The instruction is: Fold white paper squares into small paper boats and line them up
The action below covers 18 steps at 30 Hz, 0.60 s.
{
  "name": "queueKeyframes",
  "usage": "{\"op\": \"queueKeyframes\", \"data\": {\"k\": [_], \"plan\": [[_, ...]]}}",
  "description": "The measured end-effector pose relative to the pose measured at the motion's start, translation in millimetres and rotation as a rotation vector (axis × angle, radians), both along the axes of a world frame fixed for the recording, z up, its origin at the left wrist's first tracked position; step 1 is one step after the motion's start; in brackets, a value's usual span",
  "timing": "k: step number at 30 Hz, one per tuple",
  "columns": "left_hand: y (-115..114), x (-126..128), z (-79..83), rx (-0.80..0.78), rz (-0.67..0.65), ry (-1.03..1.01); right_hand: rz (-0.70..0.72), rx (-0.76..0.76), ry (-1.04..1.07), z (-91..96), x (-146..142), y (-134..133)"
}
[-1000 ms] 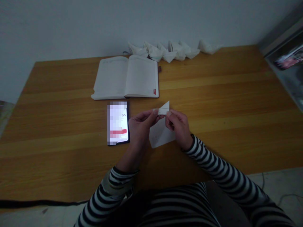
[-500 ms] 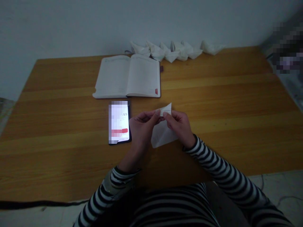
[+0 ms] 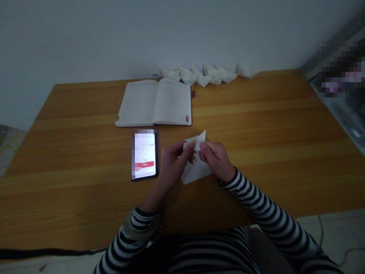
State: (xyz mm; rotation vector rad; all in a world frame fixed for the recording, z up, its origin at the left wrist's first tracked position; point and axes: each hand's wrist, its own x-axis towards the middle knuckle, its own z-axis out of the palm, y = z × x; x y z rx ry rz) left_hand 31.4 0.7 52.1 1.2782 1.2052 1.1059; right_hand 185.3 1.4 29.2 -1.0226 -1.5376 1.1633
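Observation:
Both hands hold a folded sheet of white paper point(image 3: 196, 171) above the wooden table. My left hand point(image 3: 173, 163) pinches its upper edge between thumb and fingers. My right hand point(image 3: 216, 160) grips the same fold from the other side, close to my left hand. Two pointed paper corners stick up between my thumbs, and the lower part of the sheet hangs below my hands. My fingers hide the middle of the fold.
A lit smartphone point(image 3: 145, 154) lies left of my hands, below an open notebook point(image 3: 154, 102). Several folded white paper boats point(image 3: 207, 75) stand in a row along the far edge of the wooden table point(image 3: 256, 114). A blurred object sits beyond the right edge.
The whole scene sits lower in the view. The paper has been reshaped between my hands, now showing two upper points. The number on the phone screen has changed from 55 to 56.

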Motion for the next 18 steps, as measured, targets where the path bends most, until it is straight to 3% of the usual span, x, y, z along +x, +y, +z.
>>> {"op": "queueKeyframes", "data": {"k": [5,10,16,18], "plan": [[-1,1,-5.7,0.132,0.091,0.065,-0.044,-0.162,0.228,-4.8,0,3],[-4,2,-8.2,0.258,0.126,0.238,0.020,-0.165,0.165,-5.4,-3,1],[-5,0,-13.6,0.125,0.089,0.114,0.006,-0.245,0.176,-3.2,-9,-1],[-3,-2,-13.8,0.172,0.042,0.079,-0.030,-0.306,0.244,-5.0,-9,1]]}}
